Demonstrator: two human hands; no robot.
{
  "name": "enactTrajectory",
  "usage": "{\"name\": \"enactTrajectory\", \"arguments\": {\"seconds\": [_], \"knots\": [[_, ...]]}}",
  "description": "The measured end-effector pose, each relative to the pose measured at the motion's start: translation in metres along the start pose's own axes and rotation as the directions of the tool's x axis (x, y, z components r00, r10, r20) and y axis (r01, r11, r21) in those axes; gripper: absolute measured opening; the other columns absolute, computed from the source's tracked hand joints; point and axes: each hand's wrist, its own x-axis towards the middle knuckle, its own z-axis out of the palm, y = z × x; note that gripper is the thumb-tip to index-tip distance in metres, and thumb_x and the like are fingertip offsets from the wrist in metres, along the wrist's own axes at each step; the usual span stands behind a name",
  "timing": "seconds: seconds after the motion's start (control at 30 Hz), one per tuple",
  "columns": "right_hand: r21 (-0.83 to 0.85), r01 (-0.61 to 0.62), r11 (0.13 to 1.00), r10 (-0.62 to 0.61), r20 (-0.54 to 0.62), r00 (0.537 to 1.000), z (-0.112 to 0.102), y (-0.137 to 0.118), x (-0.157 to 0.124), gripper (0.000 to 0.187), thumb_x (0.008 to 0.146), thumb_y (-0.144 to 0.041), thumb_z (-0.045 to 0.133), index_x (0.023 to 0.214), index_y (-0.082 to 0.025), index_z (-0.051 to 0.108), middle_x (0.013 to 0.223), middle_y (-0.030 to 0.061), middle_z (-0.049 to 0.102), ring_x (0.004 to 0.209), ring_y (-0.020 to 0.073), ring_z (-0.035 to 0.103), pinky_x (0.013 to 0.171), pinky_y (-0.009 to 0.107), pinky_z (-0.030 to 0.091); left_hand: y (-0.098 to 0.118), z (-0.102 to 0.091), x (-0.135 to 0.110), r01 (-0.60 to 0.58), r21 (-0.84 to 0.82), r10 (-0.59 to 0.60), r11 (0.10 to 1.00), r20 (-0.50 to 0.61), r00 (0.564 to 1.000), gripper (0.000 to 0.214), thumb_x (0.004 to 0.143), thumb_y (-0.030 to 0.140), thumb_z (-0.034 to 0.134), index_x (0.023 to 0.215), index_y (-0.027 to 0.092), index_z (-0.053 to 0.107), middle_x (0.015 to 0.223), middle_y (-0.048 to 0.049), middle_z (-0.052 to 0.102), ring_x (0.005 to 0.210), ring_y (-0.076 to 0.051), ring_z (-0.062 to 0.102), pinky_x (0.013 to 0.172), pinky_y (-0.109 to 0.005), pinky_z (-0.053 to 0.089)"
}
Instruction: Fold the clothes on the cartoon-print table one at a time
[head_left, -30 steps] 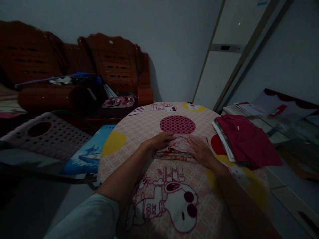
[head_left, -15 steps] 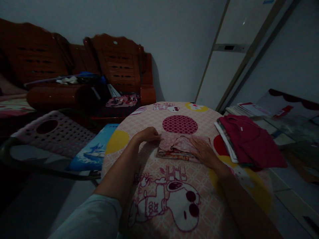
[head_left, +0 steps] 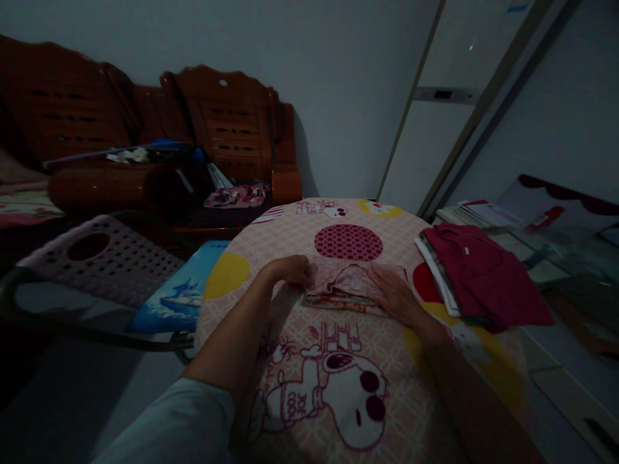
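A folded pink garment (head_left: 351, 281) lies flat on the round table, which is covered by a patterned tablecloth (head_left: 290, 225). Beneath its near edge a layer of patterned cloth shows. My left hand (head_left: 293, 269) is at the garment's left edge, its fingers curled in and pinching the fabric there. My right hand (head_left: 394, 295) rests on the garment's right part with fingers stretched out flat. To the right, a stack of folded clothes with a crimson shirt (head_left: 483, 274) on top lies at the table's edge; a white layer sticks out under it.
A chair with a woven back (head_left: 106, 258) and a blue cushion (head_left: 178, 290) stands at the left. Behind it is a wooden bench (head_left: 227, 122) with cloth and other items on it. Papers (head_left: 483, 212) lie on a glass-topped surface at the right. A tall white cabinet-like unit (head_left: 430, 148) stands against the wall.
My left hand has shifted slightly toward me along the garment's left edge, its fingers more curled. My right hand stays nearly in place on the garment.
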Motion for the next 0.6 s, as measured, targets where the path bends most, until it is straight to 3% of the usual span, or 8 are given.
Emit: {"name": "enactTrajectory", "arguments": {"seconds": [0.1,0.17,0.23,0.3,0.37,0.47,0.6], "knots": [[0.004,0.003,1.0,-0.003,-0.003,1.0,0.0,0.001,-0.001,0.062,0.096,-0.048,0.048,0.152,-0.024,0.036,0.155,0.0128,0.039,0.142,0.0285,0.037,0.116,0.052,0.032,0.001,-0.001,-0.001,-0.001,0.05,0.002,0.999,-0.024,1.0,0.02,0.062,0.031,0.071,0.053,0.016,0.063,0.048,0.0002,0.058,0.047,-0.013,0.05,0.051,-0.024,0.036],[0.002,-0.002,1.0,0.002,-0.004,1.0,-0.001,0.0,-0.001,0.062,0.096,-0.048,0.048,0.152,-0.025,0.036,0.155,0.0123,0.039,0.142,0.0285,0.037,0.115,0.052,0.032,0.005,-0.002,-0.002,-0.025,0.141,0.04,0.99,-0.105,0.994,0.02,0.061,0.031,0.073,0.053,0.016,0.063,0.048,0.0013,0.057,0.048,-0.011,0.048,0.052,-0.023,0.033],[-0.005,-0.004,1.0,0.004,-0.001,1.0,-0.001,0.0,-0.001,0.061,0.096,-0.048,0.047,0.151,-0.023,0.038,0.154,0.0127,0.04,0.142,0.0285,0.037,0.116,0.052,0.032,0.01,-0.003,-0.004,-0.085,0.198,0.129,0.977,-0.22,0.967,0.019,0.061,0.032,0.073,0.056,0.016,0.064,0.052,0.0019,0.058,0.052,-0.011,0.048,0.052,-0.022,0.031],[-0.013,-0.007,1.0,0.007,-0.001,1.0,-0.001,-0.001,-0.001,0.06,0.096,-0.047,0.047,0.15,-0.022,0.039,0.153,0.0136,0.042,0.141,0.0284,0.038,0.116,0.051,0.031,0.017,-0.002,-0.006,-0.188,0.189,0.234,0.964,-0.262,0.936,0.019,0.064,0.033,0.072,0.062,0.015,0.066,0.057,0.002,0.06,0.055,-0.011,0.05,0.052,-0.022,0.031],[-0.019,-0.01,1.0,0.01,0.001,1.0,-0.002,-0.002,-0.001,0.06,0.096,-0.048,0.047,0.15,-0.021,0.039,0.153,0.0141,0.042,0.141,0.0285,0.039,0.116,0.051,0.031,0.025,0.002,-0.008,-0.278,0.173,0.309,0.945,-0.19,0.932,0.018,0.066,0.033,0.072,0.065,0.016,0.067,0.06,0.0023,0.062,0.057,-0.011,0.051,0.053,-0.021,0.031],[-0.023,0.002,1.0,-0.002,0.0,1.0,-0.002,-0.001,0.0,0.062,0.096,-0.049,0.047,0.151,-0.022,0.038,0.154,0.0137,0.039,0.142,0.0287,0.037,0.117,0.052,0.03,0.034,0.009,-0.008,-0.274,0.245,0.299,0.93,-0.07,0.952,0.017,0.063,0.032,0.077,0.068,0.018,0.07,0.063,0.0029,0.064,0.059,-0.011,0.053,0.054,-0.021,0.032],[-0.017,0.018,1.0,-0.018,-0.009,1.0,-0.002,0.0,-0.001,0.062,0.097,-0.048,0.047,0.152,-0.022,0.036,0.154,0.0133,0.04,0.142,0.0278,0.037,0.117,0.051,0.03,0.043,0.018,-0.005,-0.225,0.389,0.281,0.893,-0.091,0.955,0.015,0.066,0.031,0.075,0.077,0.02,0.072,0.075,0.0014,0.07,0.067,-0.013,0.058,0.057,-0.022,0.033]]}}
